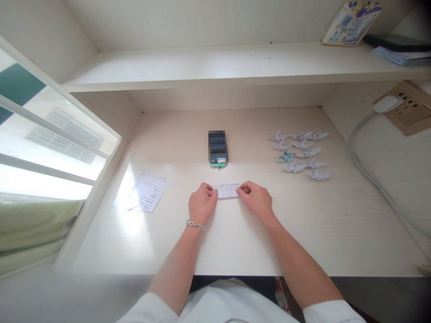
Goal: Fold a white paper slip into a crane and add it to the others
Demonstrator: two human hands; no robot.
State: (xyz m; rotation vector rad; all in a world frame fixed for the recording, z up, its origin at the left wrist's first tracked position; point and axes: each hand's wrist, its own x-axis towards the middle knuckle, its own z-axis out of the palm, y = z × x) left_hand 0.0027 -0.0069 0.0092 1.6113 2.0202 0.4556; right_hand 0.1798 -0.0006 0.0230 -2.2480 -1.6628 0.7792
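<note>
A strip of printed paper [227,191], seemingly folded, lies across the middle of the desk between my hands. My left hand [203,202] pinches its left end between thumb and fingers; a silver chain bracelet circles that wrist. At the right end, my right hand [256,199] grips the paper in the same way, fingers curled in. Straight ahead of the paper is a dark phone [218,148], its screen blurred out, with a green edge toward me. Several folded paper cranes [307,153] sit in rows to the right, one of them blue [286,156].
Printed paper sheets [150,193] lie in a loose pile at the left, partly in sunlight. Above the desk's back runs a shelf [202,65] with a book-like box [352,22]. A grey cable [362,163] hangs from a wall socket [409,107] at the right.
</note>
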